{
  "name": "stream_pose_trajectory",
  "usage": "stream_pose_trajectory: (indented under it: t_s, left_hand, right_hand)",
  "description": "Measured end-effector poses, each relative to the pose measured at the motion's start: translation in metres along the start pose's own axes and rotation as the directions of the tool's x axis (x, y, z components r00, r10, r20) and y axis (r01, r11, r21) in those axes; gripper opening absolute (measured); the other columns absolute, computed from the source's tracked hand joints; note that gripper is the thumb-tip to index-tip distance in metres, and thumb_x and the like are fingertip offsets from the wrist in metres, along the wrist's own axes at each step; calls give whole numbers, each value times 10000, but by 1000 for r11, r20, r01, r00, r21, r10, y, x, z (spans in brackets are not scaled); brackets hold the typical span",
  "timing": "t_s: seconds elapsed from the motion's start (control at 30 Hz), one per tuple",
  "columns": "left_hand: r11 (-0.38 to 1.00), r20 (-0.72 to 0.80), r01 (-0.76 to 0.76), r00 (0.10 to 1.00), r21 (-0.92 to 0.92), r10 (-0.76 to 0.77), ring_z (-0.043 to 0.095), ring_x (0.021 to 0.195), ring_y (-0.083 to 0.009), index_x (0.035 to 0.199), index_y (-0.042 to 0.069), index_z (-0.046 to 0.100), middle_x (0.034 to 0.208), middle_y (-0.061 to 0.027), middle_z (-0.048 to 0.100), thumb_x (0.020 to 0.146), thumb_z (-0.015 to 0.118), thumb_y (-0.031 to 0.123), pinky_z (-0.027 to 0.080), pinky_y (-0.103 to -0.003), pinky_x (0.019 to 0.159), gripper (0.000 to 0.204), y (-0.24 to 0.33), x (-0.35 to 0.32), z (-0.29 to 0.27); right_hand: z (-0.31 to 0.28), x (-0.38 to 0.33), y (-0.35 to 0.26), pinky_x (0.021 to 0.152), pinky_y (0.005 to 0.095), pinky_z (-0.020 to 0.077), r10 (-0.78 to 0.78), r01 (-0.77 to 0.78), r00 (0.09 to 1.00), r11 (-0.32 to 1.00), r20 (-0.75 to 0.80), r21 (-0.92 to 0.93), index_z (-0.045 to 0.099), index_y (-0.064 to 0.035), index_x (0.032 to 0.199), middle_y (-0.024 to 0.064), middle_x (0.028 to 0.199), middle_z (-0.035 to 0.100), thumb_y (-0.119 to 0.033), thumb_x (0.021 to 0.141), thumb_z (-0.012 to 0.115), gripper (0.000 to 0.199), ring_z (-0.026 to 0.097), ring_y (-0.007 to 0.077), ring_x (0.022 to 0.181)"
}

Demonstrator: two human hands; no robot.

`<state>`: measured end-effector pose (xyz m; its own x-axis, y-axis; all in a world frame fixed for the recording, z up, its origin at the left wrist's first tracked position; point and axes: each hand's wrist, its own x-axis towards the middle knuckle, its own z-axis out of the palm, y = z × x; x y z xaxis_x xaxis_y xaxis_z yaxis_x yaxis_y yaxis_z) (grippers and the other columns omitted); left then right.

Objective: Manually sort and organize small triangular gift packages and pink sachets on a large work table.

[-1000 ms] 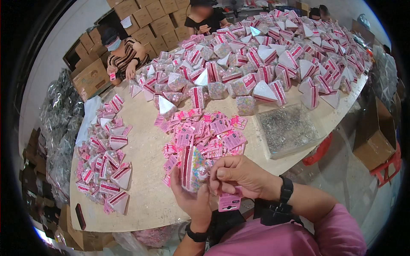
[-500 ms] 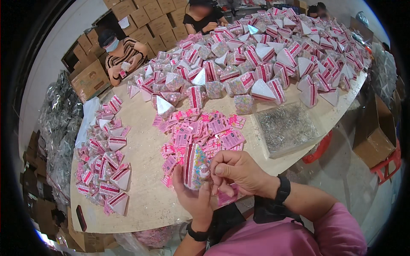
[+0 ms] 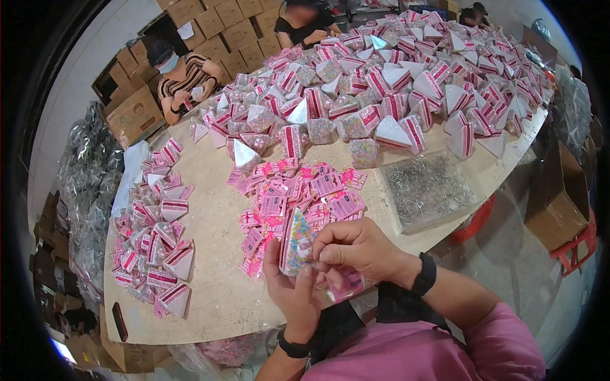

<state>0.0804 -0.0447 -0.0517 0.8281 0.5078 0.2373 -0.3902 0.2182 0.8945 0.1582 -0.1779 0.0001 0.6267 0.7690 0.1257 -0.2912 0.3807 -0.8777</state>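
My left hand (image 3: 293,303) is wrapped round a toy cake slice (image 3: 297,246), a wedge with pink layers and a side covered in pastel sprinkles. It is held up on edge over the near side of the table. Close against its right side, my right hand (image 3: 365,251) is closed in a pinch. Whatever sits between those fingertips is too small or hidden to name. A pink card (image 3: 348,286) shows just below my right hand; whether the fingers hold it I cannot tell. Behind the slice lies a heap of pink printed cards (image 3: 286,193).
A clear box (image 3: 438,223) of small metal pins (image 3: 426,184) stands to the right. Cake slices form a big heap (image 3: 387,95) at the back; more slices with cards (image 3: 152,247) lie left. A dark phone-like object (image 3: 119,321) is near the edge. Co-workers (image 3: 184,73) sit across.
The cake slice has turned in my left hand, so more of its sprinkled side and less of its layers show. My right hand has shifted slightly up, still pinching beside it.
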Motion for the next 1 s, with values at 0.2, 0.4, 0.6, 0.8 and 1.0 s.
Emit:
stream_pose_trajectory:
  t_s: [0.2, 0.4, 0.6, 0.8, 1.0]
  left_hand:
    - [977, -16, -162, 986, 137, 166, 372, 1243, -242, 1357, -59, 271, 1347, -164, 356, 772, 679, 106, 288, -366, 1051, 732, 2, 3, 4]
    - [938, -2, -253, 966, 236, 260, 343, 1271, -263, 1362, -51, 268, 1349, -166, 354, 739, 700, 84, 252, -379, 1072, 770, -4, 6, -3]
    - [919, 28, -297, 954, 261, 300, 349, 1267, -262, 1357, -51, 269, 1342, -166, 357, 744, 702, 88, 257, -380, 1069, 764, -5, 5, -2]
    - [871, 52, -343, 936, 351, 348, 387, 1232, -236, 1363, -39, 280, 1339, -138, 372, 764, 680, 59, 295, -361, 1048, 727, -6, 6, -3]
    - [877, 55, -360, 930, 317, 362, 399, 1223, -233, 1358, -31, 292, 1327, -129, 389, 757, 679, 48, 305, -361, 1042, 720, -6, 7, 0]
  right_hand:
    - [-1, 0, -9, 468, 237, 469, 90, -91, 992, 996, -82, -1, 548, 31, 915, 88, 702, 601, -33, 880, 558, 74, 567, 130, 483]
    - [-3, 1, -13, 450, 233, 467, 197, -196, 972, 980, -129, 21, 551, 41, 919, 100, 692, 607, -25, 873, 560, 80, 569, 131, 471]
    - [-7, 1, -20, 464, 234, 490, 302, -304, 944, 953, -129, 6, 580, 35, 873, 96, 661, 608, -68, 858, 592, 104, 583, 118, 471]
    - [-9, 1, -18, 411, 227, 452, 337, -336, 933, 941, -130, 28, 577, 60, 919, 120, 668, 607, -27, 867, 570, 102, 607, 154, 504]
    - [-7, 1, -16, 383, 224, 431, 327, -328, 932, 944, -153, 25, 576, 54, 887, 111, 652, 600, -28, 866, 568, 85, 591, 145, 476]
